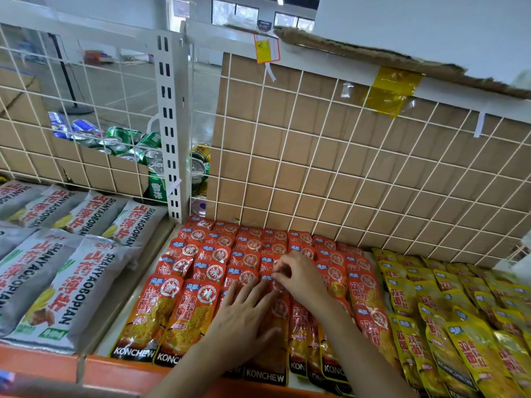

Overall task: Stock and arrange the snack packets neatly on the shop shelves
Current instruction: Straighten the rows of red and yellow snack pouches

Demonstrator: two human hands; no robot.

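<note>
Red KONCHEW snack packets (184, 305) lie in overlapping rows on the shelf, from the wire back panel down to the orange front edge (120, 372). My left hand (244, 317) lies flat, fingers straight, pressing on a red packet (273, 354) in the front row. My right hand (298, 277) is just above it, its fingertips pinching the top edge of that same red packet. Yellow KONCHEW packets (459, 326) fill the shelf to the right.
Grey SHANYAOBOPIAN bags (63, 282) lie on the left shelf section. A white wire grid (344, 173) backed with cardboard rises behind the packets. A slotted white upright (169, 124) divides the sections. Drink cans (129, 145) sit in a cardboard box behind the grid.
</note>
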